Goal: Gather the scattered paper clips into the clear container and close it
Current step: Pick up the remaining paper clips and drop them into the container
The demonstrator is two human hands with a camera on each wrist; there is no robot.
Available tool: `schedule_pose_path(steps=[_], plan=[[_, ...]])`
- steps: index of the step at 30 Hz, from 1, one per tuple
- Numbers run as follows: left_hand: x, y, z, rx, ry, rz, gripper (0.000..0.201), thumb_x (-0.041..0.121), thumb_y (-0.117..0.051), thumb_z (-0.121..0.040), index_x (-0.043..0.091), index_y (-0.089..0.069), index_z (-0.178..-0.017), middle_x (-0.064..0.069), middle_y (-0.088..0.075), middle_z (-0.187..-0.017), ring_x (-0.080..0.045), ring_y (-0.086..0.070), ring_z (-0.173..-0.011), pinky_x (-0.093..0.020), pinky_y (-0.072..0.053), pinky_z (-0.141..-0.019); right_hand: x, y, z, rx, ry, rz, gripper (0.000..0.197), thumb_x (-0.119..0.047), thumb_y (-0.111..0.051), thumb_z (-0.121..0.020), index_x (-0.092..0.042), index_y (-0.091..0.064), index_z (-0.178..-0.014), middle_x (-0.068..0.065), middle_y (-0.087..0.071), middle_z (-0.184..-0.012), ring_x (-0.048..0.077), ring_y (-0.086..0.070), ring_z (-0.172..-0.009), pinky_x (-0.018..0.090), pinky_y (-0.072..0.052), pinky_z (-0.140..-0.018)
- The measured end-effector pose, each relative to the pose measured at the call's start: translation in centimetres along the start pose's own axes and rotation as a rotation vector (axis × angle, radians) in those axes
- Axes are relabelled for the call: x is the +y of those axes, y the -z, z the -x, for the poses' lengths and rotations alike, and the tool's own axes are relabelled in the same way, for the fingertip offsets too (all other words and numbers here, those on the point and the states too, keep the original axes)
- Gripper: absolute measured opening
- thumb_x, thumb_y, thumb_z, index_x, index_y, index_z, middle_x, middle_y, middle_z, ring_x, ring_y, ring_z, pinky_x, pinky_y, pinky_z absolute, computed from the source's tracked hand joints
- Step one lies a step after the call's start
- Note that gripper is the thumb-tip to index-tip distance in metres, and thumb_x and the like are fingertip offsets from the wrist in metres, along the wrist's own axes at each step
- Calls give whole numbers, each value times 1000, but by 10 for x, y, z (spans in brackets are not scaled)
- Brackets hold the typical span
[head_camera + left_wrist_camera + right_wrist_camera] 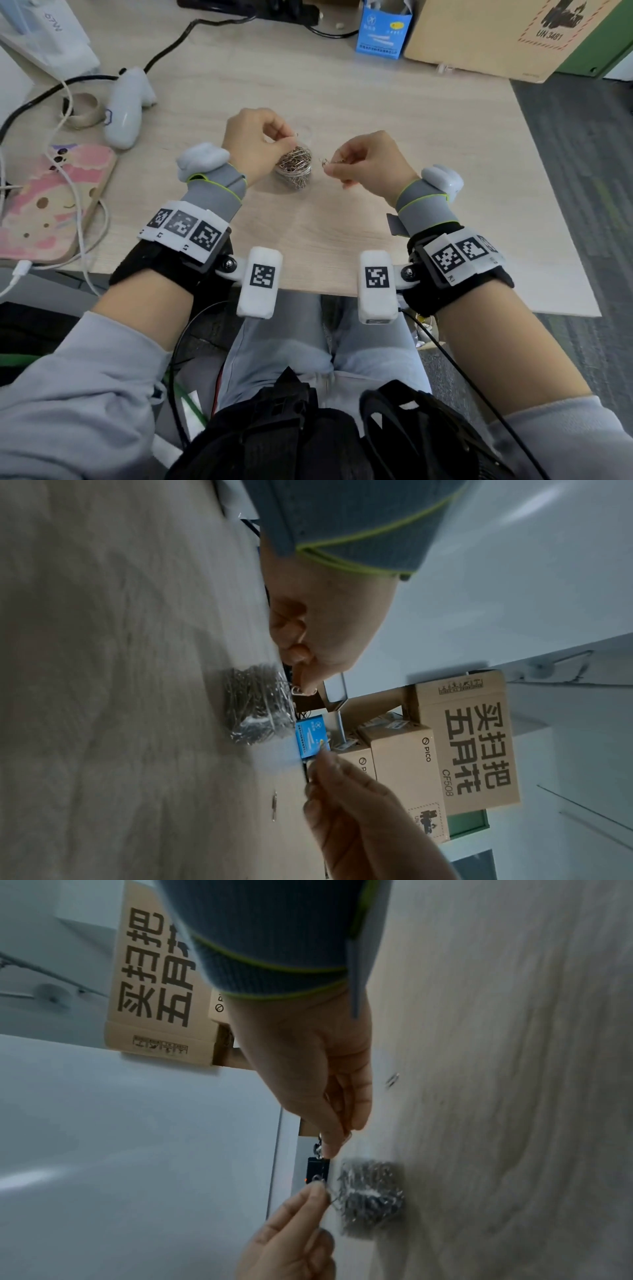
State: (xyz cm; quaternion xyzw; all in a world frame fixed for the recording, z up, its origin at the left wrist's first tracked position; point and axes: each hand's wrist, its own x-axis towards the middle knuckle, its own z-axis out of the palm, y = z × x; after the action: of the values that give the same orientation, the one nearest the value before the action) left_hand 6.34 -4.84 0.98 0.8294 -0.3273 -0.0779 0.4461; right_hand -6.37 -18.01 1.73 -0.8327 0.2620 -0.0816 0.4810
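The clear container [294, 169] stands open mid-table, heaped with metal paper clips [294, 161]. My left hand [290, 139] hovers just above its mouth, thumb and forefinger pinching one paper clip [297, 691]. My right hand [330, 167] is to the right of the container, a little above the table, pinching a small bunch of clips [318, 1146]. A clear lid [306, 132] lies just behind the container, partly hidden by my left hand. One loose clip [392, 1080] lies on the table under my right hand, and it shows in the left wrist view as a loose clip [274, 804].
A white handheld device [127, 106], a tape roll [82, 109], cables and a pink board [51, 202] fill the table's left. A blue box [383, 31] and a cardboard carton [507, 34] stand at the back. The table's front edge [308, 291] is near my wrists.
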Motion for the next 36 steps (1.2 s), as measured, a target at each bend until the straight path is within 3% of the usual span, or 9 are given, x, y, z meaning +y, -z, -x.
schedule_pose_path(steps=[6, 12, 17, 21, 24, 26, 29, 32, 36], plan=[[-10, 6, 0, -24, 3, 5, 10, 19, -67, -74, 15, -70, -82, 3, -64, -76, 10, -52, -62, -2, -33, -55, -29, -17, -20, 3, 15, -137, 22, -7, -76, -73, -13, -59, -60, 4, -56, -57, 4, -53, -41, 24, -55, -59], [-22, 9, 1, -34, 15, 46, 12, 15, -62, -75, 17, -71, -84, 5, -62, -76, 14, -49, -56, -4, -31, -52, -35, -32, -28, 23, 23, -25, 21, -13, -80, -68, -15, -61, -58, 8, -62, -59, 18, -61, -52, 40, -59, -71], [-24, 6, 2, -37, -13, 98, 18, 19, -55, -72, 25, -70, -82, 5, -61, -77, -4, -53, -71, -16, -35, -55, -30, -28, -27, 99, 30, -107, 22, -26, -71, -79, -5, -67, -73, 2, -58, -57, 8, -56, -42, 28, -57, -55], [-24, 3, 2, -40, -49, 123, 17, 25, -58, -73, 27, -69, -84, 8, -58, -74, -11, -53, -79, -17, -34, -56, -8, -16, -30, 321, -39, -99, 15, -21, -59, -86, -8, -67, -88, -4, -53, -58, 4, -52, -36, 20, -44, -43], [-25, 3, 3, -31, -73, 151, 13, 29, -62, -73, 32, -67, -84, 14, -54, -73, -11, -54, -76, -15, -33, -57, 15, -3, -29, 394, -124, 105, 17, -23, -61, -81, -15, -66, -95, -8, -51, -64, 15, -54, -64, 24, -42, -63], [-24, 1, 3, -35, -92, 144, 11, 32, -65, -72, 34, -67, -83, 9, -55, -75, -13, -56, -78, -15, -34, -58, 27, 4, -27, 410, -204, 221, 26, -26, -64, -76, -14, -65, -99, -2, -60, -80, 16, -53, -77, 26, -41, -68], [-23, -2, 4, -42, -102, 110, 14, 35, -67, -70, 33, -69, -84, 1, -58, -82, -14, -57, -81, -17, -36, -61, 35, 9, -24, 387, -272, 325, 27, -31, -68, -71, -15, -65, -94, 6, -65, -105, 19, -54, -80, 26, -40, -67], [-24, -3, 5, -32, -94, 106, 16, 36, -68, -70, 33, -69, -85, 3, -58, -81, -12, -55, -80, -20, -37, -62, 35, 9, -22, 332, -256, 364, 15, -31, -67, -78, -18, -63, -84, 8, -68, -103, 22, -57, -78, 26, -40, -67], [-28, -1, 6, 24, -53, 136, 16, 36, -64, -74, 28, -69, -87, 14, -53, -74, -11, -53, -77, -18, -36, -60, 26, 0, -20, 266, -236, 458, 22, -29, -63, -85, -10, -67, -94, 12, -67, -107, 31, -63, -93, 28, -41, -70]])
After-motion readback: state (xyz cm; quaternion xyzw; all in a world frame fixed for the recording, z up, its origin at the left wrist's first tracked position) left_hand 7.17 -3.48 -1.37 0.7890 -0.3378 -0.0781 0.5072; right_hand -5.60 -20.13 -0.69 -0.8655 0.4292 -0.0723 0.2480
